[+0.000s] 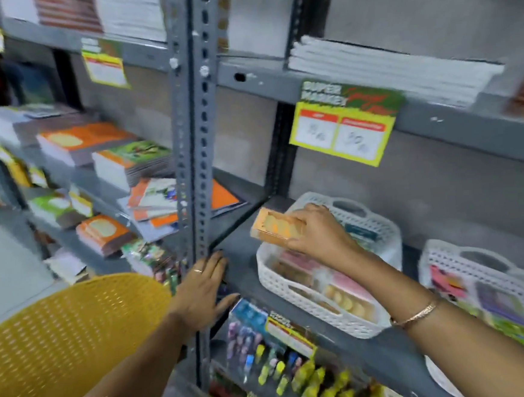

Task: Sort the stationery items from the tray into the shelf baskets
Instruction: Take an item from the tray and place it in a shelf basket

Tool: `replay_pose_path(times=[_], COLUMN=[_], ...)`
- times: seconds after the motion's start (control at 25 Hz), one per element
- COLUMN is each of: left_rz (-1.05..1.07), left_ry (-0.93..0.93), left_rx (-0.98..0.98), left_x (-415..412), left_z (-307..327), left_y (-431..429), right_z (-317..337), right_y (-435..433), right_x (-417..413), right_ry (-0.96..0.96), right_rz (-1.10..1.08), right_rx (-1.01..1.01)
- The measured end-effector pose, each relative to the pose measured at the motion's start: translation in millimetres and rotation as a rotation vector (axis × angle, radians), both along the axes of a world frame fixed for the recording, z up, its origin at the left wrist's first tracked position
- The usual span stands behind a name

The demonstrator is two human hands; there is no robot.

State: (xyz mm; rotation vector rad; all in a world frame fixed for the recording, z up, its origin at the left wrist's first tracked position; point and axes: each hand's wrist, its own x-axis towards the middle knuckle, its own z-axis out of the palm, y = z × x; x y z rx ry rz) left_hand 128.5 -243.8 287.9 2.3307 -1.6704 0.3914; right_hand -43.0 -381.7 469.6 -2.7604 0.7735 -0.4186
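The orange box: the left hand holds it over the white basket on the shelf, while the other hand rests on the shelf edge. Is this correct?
Not quite. The head view shows the right hand holding the orange box over the white basket; the left hand is the one resting on the shelf edge.

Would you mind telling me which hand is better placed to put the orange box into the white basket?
The right hand. It already grips the orange box directly above the white basket, so it probably only needs to lower it. The left hand is braced on the shelf edge, beside the basket.
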Motion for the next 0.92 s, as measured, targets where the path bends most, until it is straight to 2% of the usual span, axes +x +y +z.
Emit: replay_pose_path(times=[0.2, 0.4, 0.68, 0.92], left_rz=[-0.114, -0.215, -0.186, -0.191], left_ry=[-0.012, 0.015, 0.019, -0.003], left_rx=[0.019, 0.072, 0.153, 0.168], left_x=[-3, -7, -4, -6], left_z=[-7, -11, -19, -18], left_y=[-36, -61, -63, -64], right_z=[5, -17, -65, -79], right_y=[-22, -50, -47, -50], right_x=[-52, -77, -93, -99], right_ry=[0.03, 0.126, 0.312, 0.473], right_rz=[-0.164, -0.3, -0.252, -0.232], right_rx=[0.042, 0.077, 0.212, 0.252])
